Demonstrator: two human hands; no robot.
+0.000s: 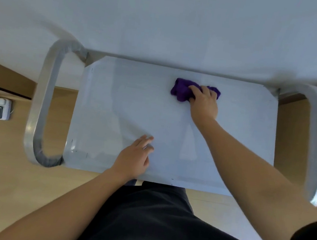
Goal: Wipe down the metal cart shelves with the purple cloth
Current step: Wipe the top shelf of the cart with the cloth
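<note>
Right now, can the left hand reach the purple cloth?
Probably yes. The left hand is open near the front edge of the shelf, with only bare metal between it and the purple cloth. The right hand grips the cloth's right side, though.

I'm watching the purple cloth lying bunched and crumpled under my right hand, most of it spilling out to the left of my fingers. The cart's top shelf is lying flat beneath the grip, pale and glossy, spreading wide to both sides.

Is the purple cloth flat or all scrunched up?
Scrunched up: the cloth sits in a lumpy wad under the right hand on the shelf.
</note>
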